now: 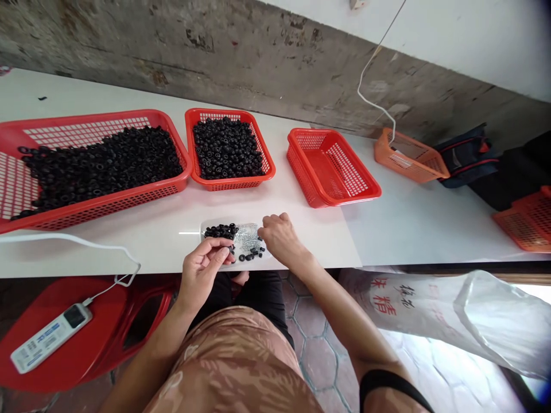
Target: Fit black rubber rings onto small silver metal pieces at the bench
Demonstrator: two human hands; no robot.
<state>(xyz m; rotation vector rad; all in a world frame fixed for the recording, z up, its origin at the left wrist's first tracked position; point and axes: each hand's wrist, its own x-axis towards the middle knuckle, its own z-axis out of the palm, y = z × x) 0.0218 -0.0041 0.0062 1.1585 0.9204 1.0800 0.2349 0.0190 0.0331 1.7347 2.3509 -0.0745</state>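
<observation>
My left hand (202, 265) is closed in a pinch at the tray's near left side, with a small black ring-shaped part (232, 250) at the thumb and fingertips. Over the tray's right end, my right hand (279, 236) is curled shut with its fingertips turned down; whatever they hold is hidden. Under both hands lies a shallow clear tray (206, 222) at the table's front edge. In it are a heap of black rings (220, 230) at the left, a pile of tiny silvery metal pieces (248, 238) in the middle, and a few loose black parts (252, 254) near the front.
Behind the tray stand a large red basket (86, 201) and a smaller one (232, 184), both holding many black rings. To the right are an empty red basket (333, 172) and an orange basket (413, 160). A white cable (86, 244) runs to a power strip (51, 338) on a red stool (99, 350).
</observation>
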